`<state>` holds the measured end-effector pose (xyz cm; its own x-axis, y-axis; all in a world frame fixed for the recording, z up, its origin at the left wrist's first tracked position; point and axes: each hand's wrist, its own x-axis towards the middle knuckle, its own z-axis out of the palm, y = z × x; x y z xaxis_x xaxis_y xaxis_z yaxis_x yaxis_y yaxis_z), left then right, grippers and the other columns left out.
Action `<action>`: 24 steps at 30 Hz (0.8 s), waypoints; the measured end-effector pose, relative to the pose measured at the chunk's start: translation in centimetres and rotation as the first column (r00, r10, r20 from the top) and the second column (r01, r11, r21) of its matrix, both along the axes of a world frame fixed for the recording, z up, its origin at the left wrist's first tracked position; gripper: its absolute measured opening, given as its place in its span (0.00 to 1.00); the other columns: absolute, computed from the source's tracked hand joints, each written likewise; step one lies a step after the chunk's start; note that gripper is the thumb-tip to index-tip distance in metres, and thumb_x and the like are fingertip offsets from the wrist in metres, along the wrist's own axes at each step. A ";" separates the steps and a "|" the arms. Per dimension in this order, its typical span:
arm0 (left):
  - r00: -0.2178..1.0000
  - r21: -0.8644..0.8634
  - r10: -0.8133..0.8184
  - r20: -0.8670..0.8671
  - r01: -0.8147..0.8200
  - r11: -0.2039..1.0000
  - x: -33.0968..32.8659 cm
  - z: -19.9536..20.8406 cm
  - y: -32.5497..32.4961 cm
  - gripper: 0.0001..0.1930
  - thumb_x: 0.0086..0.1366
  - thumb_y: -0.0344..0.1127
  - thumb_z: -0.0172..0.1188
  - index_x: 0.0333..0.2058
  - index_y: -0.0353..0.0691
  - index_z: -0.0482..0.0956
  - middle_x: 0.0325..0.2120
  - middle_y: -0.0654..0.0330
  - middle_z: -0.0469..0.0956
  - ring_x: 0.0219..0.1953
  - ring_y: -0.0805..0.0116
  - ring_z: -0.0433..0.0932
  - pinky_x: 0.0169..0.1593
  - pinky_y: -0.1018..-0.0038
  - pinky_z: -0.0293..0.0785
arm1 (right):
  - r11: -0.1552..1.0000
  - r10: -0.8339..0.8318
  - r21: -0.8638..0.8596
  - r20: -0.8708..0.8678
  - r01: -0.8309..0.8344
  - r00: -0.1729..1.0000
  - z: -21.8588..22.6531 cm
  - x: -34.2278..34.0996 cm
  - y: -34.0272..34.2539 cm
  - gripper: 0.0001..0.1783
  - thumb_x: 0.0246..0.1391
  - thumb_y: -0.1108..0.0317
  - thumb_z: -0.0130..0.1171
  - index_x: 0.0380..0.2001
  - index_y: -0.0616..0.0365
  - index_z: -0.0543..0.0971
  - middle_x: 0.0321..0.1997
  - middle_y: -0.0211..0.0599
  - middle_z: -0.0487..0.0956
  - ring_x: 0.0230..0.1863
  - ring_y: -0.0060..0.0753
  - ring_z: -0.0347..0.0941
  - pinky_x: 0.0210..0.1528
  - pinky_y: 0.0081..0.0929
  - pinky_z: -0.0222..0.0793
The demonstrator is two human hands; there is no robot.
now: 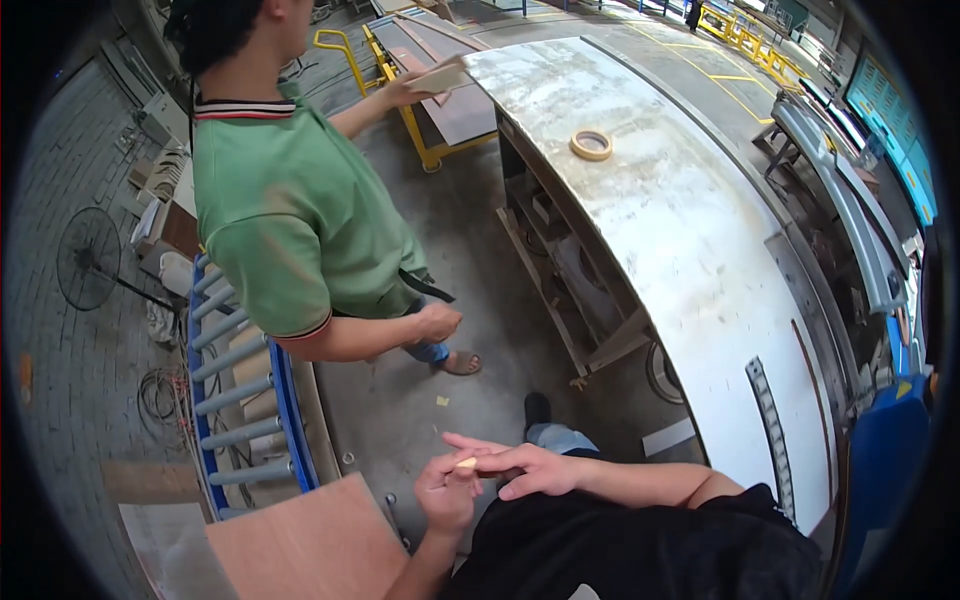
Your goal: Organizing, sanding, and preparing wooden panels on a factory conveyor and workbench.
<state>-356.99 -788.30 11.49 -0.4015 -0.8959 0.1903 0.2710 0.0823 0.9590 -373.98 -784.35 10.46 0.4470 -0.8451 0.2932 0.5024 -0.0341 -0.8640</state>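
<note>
My two hands meet in front of my body, left of the white table. A small pale yellow piece [467, 463], perhaps of tape, sits at the fingertips of my left hand [445, 492], which is closed on it. Reaching across from the right, my right hand [538, 470] has its fingers stretched out and its thumb apart. Its fingertips touch the left fingers beside the piece. Whether they also grip the piece is hard to make out. A masking tape roll [591, 145] lies flat on the far part of the white tabletop [690, 250].
A co-worker in a green shirt [275, 200] stands at the left, one hand on a board [440, 77] by the table's far corner. A blue-framed roller conveyor [240, 400] and a brown panel [305, 545] are at left. A dark-edged strip [768, 420] lies on the table.
</note>
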 end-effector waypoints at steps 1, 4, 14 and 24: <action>1.000 -0.005 0.005 0.001 -0.005 1.000 -1.9 0.1 -1.3 0.16 0.68 0.43 0.56 0.42 0.34 0.75 0.24 0.54 0.78 0.15 0.78 0.66 0.20 0.80 0.66 | 1.000 0.005 -0.005 0.001 -0.005 1.000 0.0 -1.6 -0.9 0.37 0.54 0.75 0.55 0.68 0.56 0.58 0.76 0.47 0.36 0.72 0.33 0.46 0.65 0.31 0.51; 0.997 0.077 -0.071 -0.037 0.073 0.994 -7.0 0.3 -5.7 0.14 0.68 0.41 0.56 0.42 0.34 0.76 0.24 0.55 0.78 0.16 0.78 0.67 0.20 0.80 0.66 | 0.988 -0.040 0.157 0.170 0.013 0.985 0.1 -5.6 -4.1 0.34 0.57 0.71 0.56 0.66 0.60 0.60 0.75 0.53 0.34 0.73 0.39 0.43 0.65 0.35 0.53; 1.000 -0.022 -0.017 -0.011 0.016 1.000 -13.5 -1.2 -18.7 0.25 0.67 0.49 0.55 0.52 0.34 0.71 0.34 0.52 0.79 0.16 0.79 0.66 0.21 0.79 0.66 | 0.989 0.001 0.148 0.139 -0.022 0.990 -0.9 -12.6 -18.4 0.34 0.55 0.73 0.54 0.66 0.62 0.59 0.75 0.48 0.41 0.69 0.34 0.51 0.67 0.32 0.51; 0.929 0.656 0.217 -0.301 0.037 0.754 -14.7 -2.3 -37.1 0.38 0.69 0.65 0.29 0.64 0.38 0.54 0.58 0.53 0.65 0.57 0.61 0.67 0.60 0.66 0.63 | 0.775 -0.586 -0.576 -0.501 0.260 0.637 -0.6 -11.7 -40.2 0.34 0.53 0.66 0.61 0.63 0.60 0.63 0.66 0.50 0.63 0.67 0.49 0.58 0.69 0.47 0.50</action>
